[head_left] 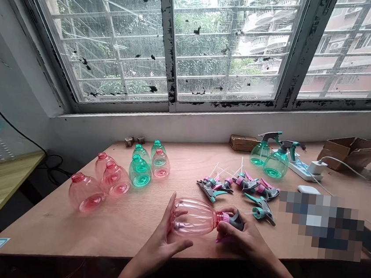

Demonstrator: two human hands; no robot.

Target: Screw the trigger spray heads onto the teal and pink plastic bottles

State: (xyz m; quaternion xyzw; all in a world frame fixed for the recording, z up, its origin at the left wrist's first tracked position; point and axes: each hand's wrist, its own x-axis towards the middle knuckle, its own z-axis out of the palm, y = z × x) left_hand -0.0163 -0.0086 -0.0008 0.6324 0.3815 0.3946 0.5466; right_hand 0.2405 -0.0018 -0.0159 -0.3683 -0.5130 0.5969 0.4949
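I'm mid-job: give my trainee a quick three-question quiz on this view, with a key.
1. Which hand grips the spray head at the neck of the held pink bottle?
2. True or false: the held pink bottle is upright.
3. How many green bottles have no spray head on?

Key:
1. The right hand.
2. False; it is held sideways.
3. Three.

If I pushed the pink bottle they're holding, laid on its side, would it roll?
The pink bottle might roll, since its sides look round. The spray head sticking out could stop it soon. It's probably light: no liquid shows inside.
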